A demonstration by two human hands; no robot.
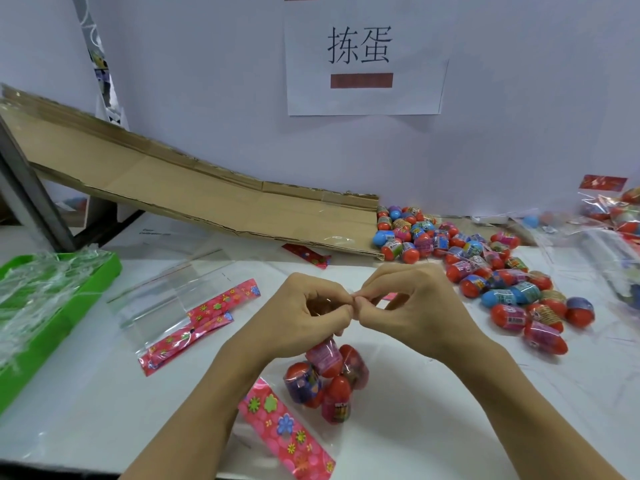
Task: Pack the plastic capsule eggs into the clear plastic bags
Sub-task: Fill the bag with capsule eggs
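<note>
We count four capsule eggs inside one filled bag [327, 377] at lower centre, hanging just above the white surface [450, 410]. We see two empty bags [180, 306] with pink floral headers at centre left and one header [287, 434] below. The loose egg pile [485, 268] sits at right. Left hand [311, 313] and right hand [408, 306] meet fingertip to fingertip, both pinching the bag's top.

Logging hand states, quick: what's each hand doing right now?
Left hand: closed, pinching the top of the bag of eggs.
Right hand: closed, pinching the same bag top.
</note>
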